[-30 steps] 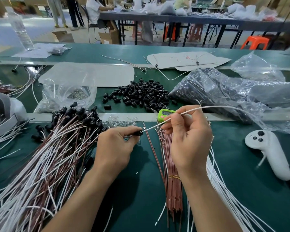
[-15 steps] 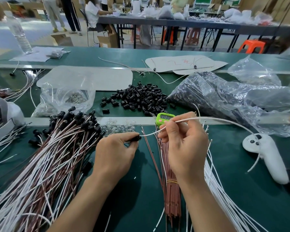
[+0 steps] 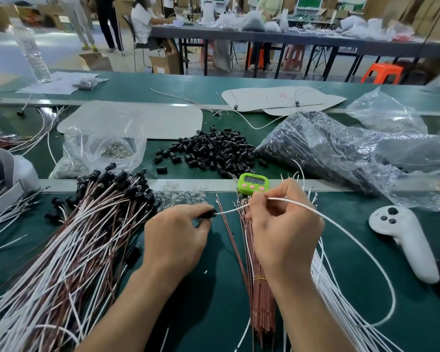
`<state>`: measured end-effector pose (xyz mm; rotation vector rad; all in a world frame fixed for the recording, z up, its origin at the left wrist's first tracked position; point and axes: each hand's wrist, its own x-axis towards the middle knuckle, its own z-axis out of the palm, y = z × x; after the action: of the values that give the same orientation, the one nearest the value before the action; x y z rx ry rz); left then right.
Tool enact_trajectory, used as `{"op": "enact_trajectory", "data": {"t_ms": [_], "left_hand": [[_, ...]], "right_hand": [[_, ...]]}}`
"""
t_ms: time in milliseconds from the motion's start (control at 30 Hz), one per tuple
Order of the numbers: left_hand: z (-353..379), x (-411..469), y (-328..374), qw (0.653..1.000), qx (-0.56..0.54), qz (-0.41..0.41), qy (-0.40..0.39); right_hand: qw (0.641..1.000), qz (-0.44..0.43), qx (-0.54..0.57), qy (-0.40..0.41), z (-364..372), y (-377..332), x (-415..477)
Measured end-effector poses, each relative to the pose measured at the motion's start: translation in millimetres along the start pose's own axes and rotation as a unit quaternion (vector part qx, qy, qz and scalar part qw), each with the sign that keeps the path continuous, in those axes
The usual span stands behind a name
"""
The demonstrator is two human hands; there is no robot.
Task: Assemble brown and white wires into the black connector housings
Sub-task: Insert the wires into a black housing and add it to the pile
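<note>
Nearest stock: A banded bundle of brown wires [image 3: 262, 301] lies on the green tabletop [image 3: 208, 301] between your forearms. Loose white wires [image 3: 341, 313] fan out just right of it, and a pile of finished leads [image 3: 74, 245] with black caps fills the left.
Left hand: Your left hand [image 3: 174, 240] pinches one black connector housing [image 3: 207, 214] at the fingertips, its mouth facing right.
Right hand: Your right hand [image 3: 285, 232] has its fingers curled round a white wire [image 3: 229, 211], gripping it just right of the housing.
Task thing: The wire's end meets the housing mouth. Whether the terminal is fully seated is hidden inside.
Change: Over the last second both hands have kept their grips and the wire end has stayed at the mouth. Only the free tail has swung toward you, into a wide loop on the tabletop.
Meaning: You seem to be pushing this wire home, or it is just in. No brown wire shows at this housing, so that one likely comes next.
Beyond the hands: A green timer [image 3: 253, 182] sits just behind your right hand, and a white controller [image 3: 404, 240] lies well to the right.
Farther: A heap of loose black housings [image 3: 214, 151] waits mid-tabletop, with a clear bag [image 3: 341, 153] of more to its right and a smaller bag of metal parts [image 3: 112, 151] to its left.
</note>
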<state>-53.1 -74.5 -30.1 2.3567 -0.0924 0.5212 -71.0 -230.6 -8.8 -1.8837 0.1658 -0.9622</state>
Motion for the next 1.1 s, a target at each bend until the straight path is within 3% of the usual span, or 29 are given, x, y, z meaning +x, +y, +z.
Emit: {"op": "enact_trajectory", "data": {"t_ms": [233, 433, 700, 900, 1100], "left_hand": [[0.3, 0.7, 0.0, 1.000, -0.015, 0.013, 0.010], [1.4, -1.4, 2.4, 0.999, -0.018, 0.035, 0.011], [3.2, -2.3, 3.2, 0.997, -0.065, 0.037, 0.014], [1.0, 0.9, 4.4, 0.982, -0.182, -0.017, -0.041], [0.0, 7.6, -0.3, 0.945, -0.305, -0.062, -0.098]], "right_hand": [[1.000, 0.007, -0.018, -0.008, 9.5, -7.4, -12.1], [0.997, -0.004, -0.066, 0.049, 3.6, -10.1, -5.3], [0.999, -0.015, -0.036, 0.007, 11.7, -8.7, -14.8], [0.993, 0.076, 0.016, -0.084, 12.3, 0.5, -8.2], [0.975, 0.126, 0.076, -0.168, 8.1, 3.2, 1.5]]}}
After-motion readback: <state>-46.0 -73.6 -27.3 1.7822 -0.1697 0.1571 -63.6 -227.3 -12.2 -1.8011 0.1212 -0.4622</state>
